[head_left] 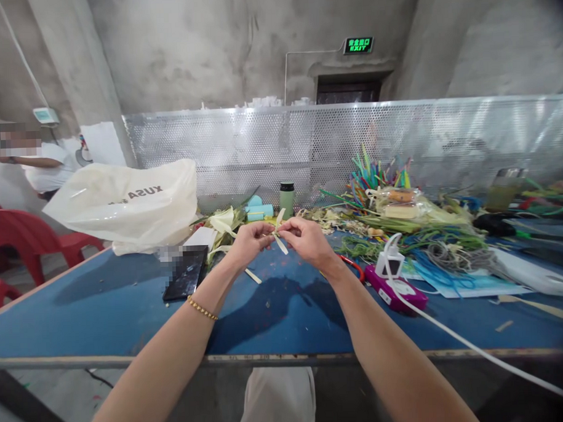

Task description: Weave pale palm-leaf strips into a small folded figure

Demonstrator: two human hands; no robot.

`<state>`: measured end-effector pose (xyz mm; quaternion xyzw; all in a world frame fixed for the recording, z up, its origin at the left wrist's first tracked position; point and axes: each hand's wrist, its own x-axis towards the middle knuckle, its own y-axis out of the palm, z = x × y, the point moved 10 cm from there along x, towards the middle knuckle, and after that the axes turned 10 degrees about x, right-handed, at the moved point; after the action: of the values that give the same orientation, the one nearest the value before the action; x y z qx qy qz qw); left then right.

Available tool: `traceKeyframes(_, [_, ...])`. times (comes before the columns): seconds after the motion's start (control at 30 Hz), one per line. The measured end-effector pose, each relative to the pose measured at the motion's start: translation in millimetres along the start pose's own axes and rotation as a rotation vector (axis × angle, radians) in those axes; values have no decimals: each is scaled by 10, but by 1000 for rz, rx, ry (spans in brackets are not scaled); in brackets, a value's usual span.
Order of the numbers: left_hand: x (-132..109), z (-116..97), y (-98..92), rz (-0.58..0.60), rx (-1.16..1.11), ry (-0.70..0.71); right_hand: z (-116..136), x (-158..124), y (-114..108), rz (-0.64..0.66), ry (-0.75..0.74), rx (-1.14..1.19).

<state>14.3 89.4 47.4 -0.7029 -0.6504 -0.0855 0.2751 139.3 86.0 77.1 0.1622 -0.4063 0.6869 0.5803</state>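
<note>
Above the middle of the blue table (142,323), both my hands meet around pale green strips of leaf (282,243), which look like palm or grass blades. My left hand (253,241) pinches the strips from the left with thumb and forefinger. From the right, my right hand (305,238) pinches the same strips, fingers curled. One strip end points up and another hangs down between the hands. How the strips cross at the fingertips is too small to make out. A short cut piece (253,276) lies on the table below my left hand.
A black tablet (186,277) and a large white plastic bag (133,201) are at left. A green bottle (287,198) stands behind my hands. At right are a purple power strip (396,290) with a white cable, bundled cords (449,254) and coloured stems (377,174). A person (44,167) is far left.
</note>
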Motion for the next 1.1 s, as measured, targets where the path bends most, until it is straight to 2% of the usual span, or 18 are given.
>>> traceKeyframes(0.17, [-7, -5, -5, -20, 19, 16, -37, -13, 36, 17, 64, 97])
traceKeyframes(0.4, [-27, -119, -125, -161, 294, 103, 31, -20, 99, 87, 28, 106])
traceKeyframes(0.63, [-37, -259, -24, -31, 373, 160, 140, -40, 77, 66, -37, -42])
traceKeyframes(0.93, [-36, -207, -62, -60, 214, 90, 220, -41, 49, 77, -122, -47])
traceKeyframes(1.1, [-49, -202, -84, -97, 170, 68, 95, -39, 14, 45, -52, 13])
